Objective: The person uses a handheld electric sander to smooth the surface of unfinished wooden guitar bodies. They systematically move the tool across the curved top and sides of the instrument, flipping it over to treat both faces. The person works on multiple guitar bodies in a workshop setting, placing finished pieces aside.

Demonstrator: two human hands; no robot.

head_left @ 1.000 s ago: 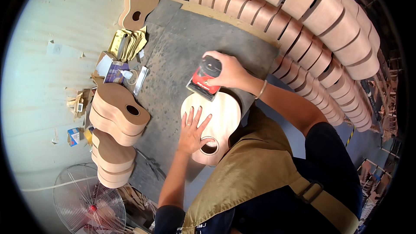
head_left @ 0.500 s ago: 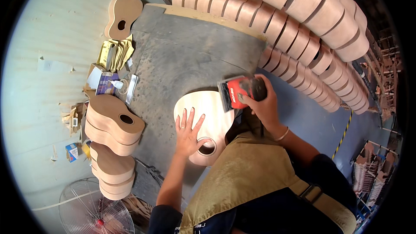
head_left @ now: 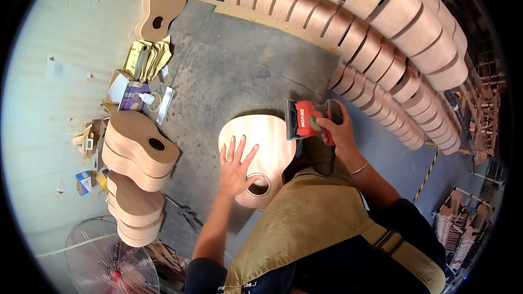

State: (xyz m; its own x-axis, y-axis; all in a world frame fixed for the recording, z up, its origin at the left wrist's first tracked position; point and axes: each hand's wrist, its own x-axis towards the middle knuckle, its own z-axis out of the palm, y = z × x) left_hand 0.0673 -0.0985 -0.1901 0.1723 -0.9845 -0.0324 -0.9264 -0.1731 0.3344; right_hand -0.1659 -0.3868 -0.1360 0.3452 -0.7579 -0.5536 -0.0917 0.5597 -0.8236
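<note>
A pale wooden guitar body (head_left: 267,136) lies face up on the grey workbench (head_left: 239,71), close against my apron. My left hand (head_left: 237,167) rests flat on its top, fingers spread, with the thumb beside the round sound hole. In my right hand (head_left: 339,130) is a red and black power sander (head_left: 309,120), gripped round its body. The sander is tilted, its flat pad turned toward the guitar body's right edge. Whether the pad touches that edge I cannot tell.
Stacked guitar bodies (head_left: 139,144) stand along the bench's left side, with another body (head_left: 160,11) leaning at the back. Yellow sandpaper sheets (head_left: 148,57), a small white bottle (head_left: 146,98) and a fan (head_left: 111,264) are also left. Long rows of bodies (head_left: 354,27) fill the back right.
The sander in my right hand has shifted slightly right and turned more upright. My left hand stays on the guitar body. The whole view has tilted a little.
</note>
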